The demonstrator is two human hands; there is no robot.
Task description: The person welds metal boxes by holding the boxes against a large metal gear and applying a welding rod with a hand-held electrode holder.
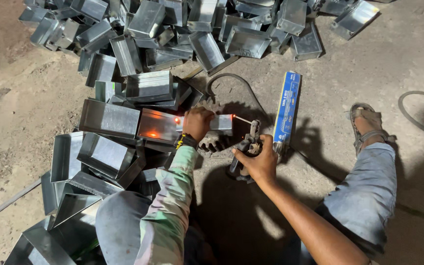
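Observation:
My left hand point(198, 122) presses down on a shiny sheet-metal box point(159, 125) that rests on a toothed gear point(214, 141) on the ground. A small red glowing spot shows on the box just left of that hand. My right hand point(258, 162) grips a dark welding electrode holder point(245, 147). Its thin rod point(243, 119) points left toward the box's right end. A black band sits on my left wrist.
Many open metal boxes lie heaped at the top point(207, 49) and stacked at the left point(105, 156). A long blue carton point(286, 108) lies right of the holder. A black cable point(231, 81) curls behind. My sandalled foot point(369, 125) and a grey hose point(418, 105) are at right.

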